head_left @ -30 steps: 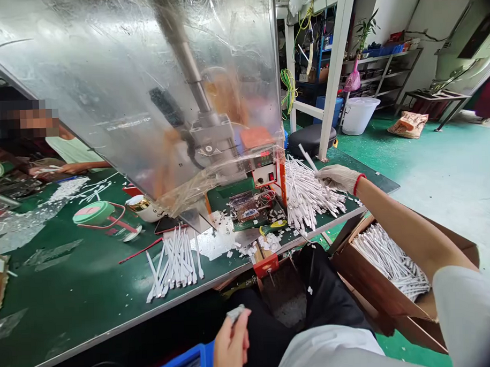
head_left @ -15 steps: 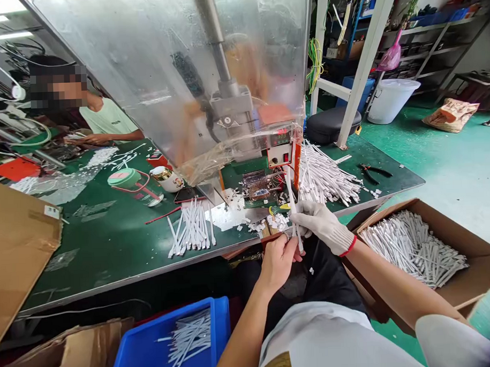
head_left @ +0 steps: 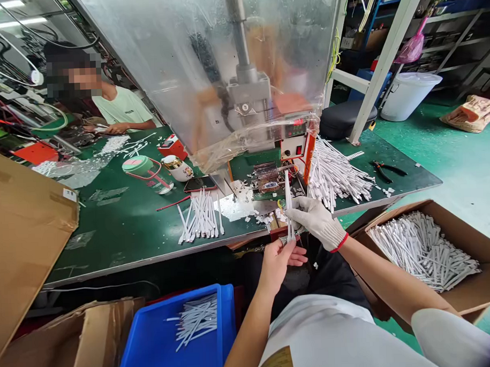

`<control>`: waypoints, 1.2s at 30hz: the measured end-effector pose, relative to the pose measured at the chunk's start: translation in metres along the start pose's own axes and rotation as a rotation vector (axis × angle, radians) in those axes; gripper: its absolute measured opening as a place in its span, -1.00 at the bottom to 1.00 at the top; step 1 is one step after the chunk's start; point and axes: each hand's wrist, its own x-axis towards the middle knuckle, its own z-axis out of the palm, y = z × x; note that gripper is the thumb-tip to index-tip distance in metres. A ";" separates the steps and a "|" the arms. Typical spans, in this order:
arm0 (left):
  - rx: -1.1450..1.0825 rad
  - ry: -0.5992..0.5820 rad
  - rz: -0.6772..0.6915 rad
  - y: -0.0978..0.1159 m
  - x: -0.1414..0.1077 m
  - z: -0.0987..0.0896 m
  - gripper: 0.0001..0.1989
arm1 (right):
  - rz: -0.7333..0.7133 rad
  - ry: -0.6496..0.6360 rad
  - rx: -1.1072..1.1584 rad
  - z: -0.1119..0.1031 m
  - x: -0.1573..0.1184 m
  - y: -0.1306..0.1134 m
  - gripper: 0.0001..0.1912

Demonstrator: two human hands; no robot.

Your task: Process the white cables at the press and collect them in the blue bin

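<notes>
Holding white strips (head_left: 288,195), seemingly two, nearly upright near the front edge of the green bench (head_left: 122,238), before a machine (head_left: 247,92) behind a clear sheet. With gloved right hand (head_left: 315,222), pinching around mid-length, thumb and fingers drawn together. With bare left hand (head_left: 276,261), nipping the lower end between thumb and forefinger, other fingers loosely spread. On the bench to the right, a big heap (head_left: 337,172) of similar strips, then pliers (head_left: 385,171). To the left, a smaller bunch (head_left: 201,217), with phone (head_left: 200,183), mug (head_left: 177,168) and lidded jar (head_left: 142,167) behind. Below right, more strips in a cardboard box (head_left: 482,250); below left, more in a blue bin (head_left: 148,342). Upper left, a co-worker (head_left: 124,107) in a pale shirt.
</notes>
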 end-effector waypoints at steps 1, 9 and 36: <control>-0.027 0.012 -0.013 -0.001 0.000 -0.001 -0.45 | 0.005 -0.018 0.007 0.001 0.001 -0.002 -0.75; -0.142 0.092 -0.010 -0.005 -0.003 -0.010 -0.48 | 0.185 -0.300 0.111 0.010 0.043 0.002 -0.65; -0.098 0.025 -0.055 0.009 0.005 -0.011 -0.49 | 0.215 -0.201 0.253 0.029 0.074 0.047 -0.60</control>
